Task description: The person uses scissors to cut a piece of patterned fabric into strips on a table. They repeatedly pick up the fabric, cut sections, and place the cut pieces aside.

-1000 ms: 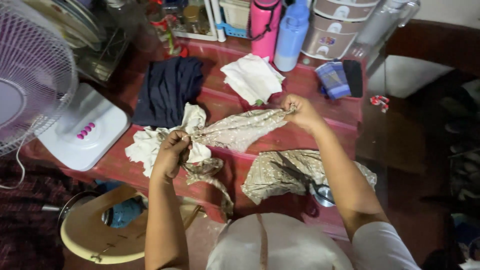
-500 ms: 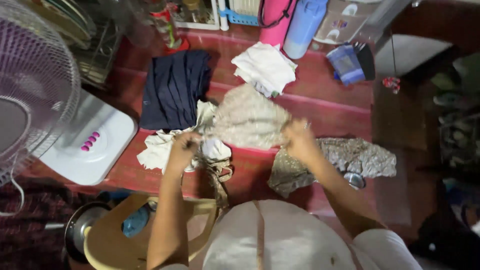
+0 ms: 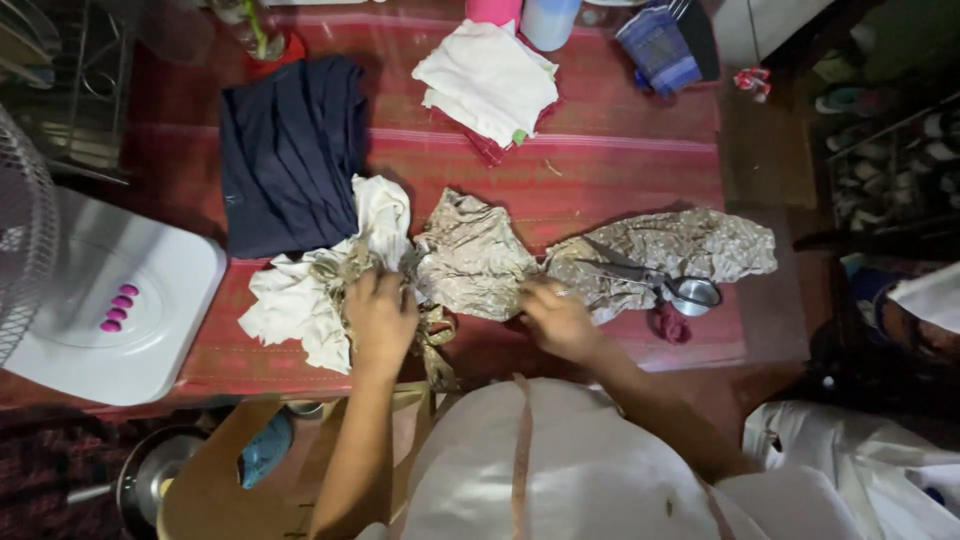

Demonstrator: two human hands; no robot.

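With your left hand (image 3: 378, 318) pinching the beige patterned cloth (image 3: 476, 258) at its 9 o'clock edge and your right hand (image 3: 556, 318) gripping its 4 o'clock corner, keep both edges taut and aligned, clear of the scissors (image 3: 650, 278).

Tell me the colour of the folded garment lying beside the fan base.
Dark navy blue, plain; the folded garment shows clearly in the head view.

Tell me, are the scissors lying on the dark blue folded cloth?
No, the scissors lie on the patterned beige cloth at the right, apart from the dark blue cloth.
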